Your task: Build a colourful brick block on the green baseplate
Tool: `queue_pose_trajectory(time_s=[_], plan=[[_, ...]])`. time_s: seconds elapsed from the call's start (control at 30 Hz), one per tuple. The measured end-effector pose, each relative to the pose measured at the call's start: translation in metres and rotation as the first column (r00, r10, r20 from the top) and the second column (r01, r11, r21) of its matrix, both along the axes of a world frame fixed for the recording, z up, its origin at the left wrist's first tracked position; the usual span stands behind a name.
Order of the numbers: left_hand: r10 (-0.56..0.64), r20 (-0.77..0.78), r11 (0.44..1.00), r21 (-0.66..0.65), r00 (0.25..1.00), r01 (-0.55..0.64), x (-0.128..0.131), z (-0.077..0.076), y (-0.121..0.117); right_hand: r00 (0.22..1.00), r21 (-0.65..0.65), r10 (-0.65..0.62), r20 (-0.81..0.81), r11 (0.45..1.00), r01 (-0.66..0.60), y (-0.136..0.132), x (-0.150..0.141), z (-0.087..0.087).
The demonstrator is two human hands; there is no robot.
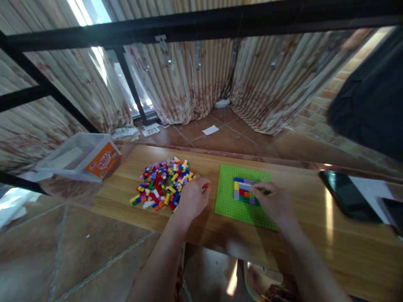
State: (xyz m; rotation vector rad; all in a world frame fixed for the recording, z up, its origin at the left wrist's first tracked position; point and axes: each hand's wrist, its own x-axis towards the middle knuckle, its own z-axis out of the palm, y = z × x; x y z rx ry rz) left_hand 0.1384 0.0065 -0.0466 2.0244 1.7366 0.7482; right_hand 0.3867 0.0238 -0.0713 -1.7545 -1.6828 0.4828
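A green studded baseplate lies on the wooden bench. On it sits a low rectangular block of toy bricks in blue, yellow, red, grey and purple. My right hand is over the right side of this block, fingertips pinched at its top; a bit of green shows between the fingers. My left hand is closed just left of the baseplate, with a small orange-red toy brick at its fingertips. Beside it spreads a pile of loose, many-coloured toy bricks, partly covered by that hand.
A clear plastic box with an orange label stands at the left end. On the right of the bench lie a dark phone-like slab, white paper and another dark object. A black metal bar crosses above, before curtains.
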Motion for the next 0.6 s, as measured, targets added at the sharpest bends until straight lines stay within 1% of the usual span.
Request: queue_pose_trajectory(time_s=[0.07,0.1,0.17,0.23,0.37,0.4,0.47,0.53,0.6], plan=[[0.021,-0.145,1.0,0.006,0.989,-0.02,-0.005,0.002,-0.002,1.0,0.016,0.012,-0.003,1.0,-0.012,-0.001,-0.003,0.0],[0.033,-0.193,0.999,0.008,0.981,-0.032,-0.006,0.002,-0.003,1.0,0.021,0.019,-0.007,1.0,-0.019,-0.001,-0.005,0.0],[0.058,-0.244,0.998,0.016,0.968,-0.056,-0.008,0.002,-0.005,1.0,0.027,0.028,-0.014,0.999,-0.028,0.0,-0.009,-0.001],[0.073,-0.236,0.997,0.02,0.969,-0.07,-0.009,0.001,-0.005,0.999,0.027,0.032,-0.026,0.999,-0.031,0.001,-0.013,-0.001],[0.094,-0.119,0.995,-0.004,0.988,-0.096,-0.023,-0.001,-0.001,0.998,0.044,0.011,-0.062,0.999,-0.008,0.002,-0.017,-0.001],[0.123,-0.096,0.992,-0.007,0.988,-0.124,-0.029,0.0,0.001,0.998,0.052,0.004,-0.069,0.999,0.0,0.002,-0.018,0.0],[0.221,-0.092,0.975,-0.001,0.971,-0.222,-0.044,0.003,0.004,0.997,0.067,-0.004,-0.081,0.998,0.009,0.001,-0.019,0.001],[0.326,-0.137,0.945,0.006,0.936,-0.328,-0.059,0.007,0.006,0.996,0.073,-0.007,-0.088,0.997,0.013,0.001,-0.019,0.003],[0.377,-0.194,0.923,-0.002,0.906,-0.384,-0.07,0.01,0.008,0.996,0.064,-0.007,-0.083,0.998,0.012,0.0,-0.02,0.004]])
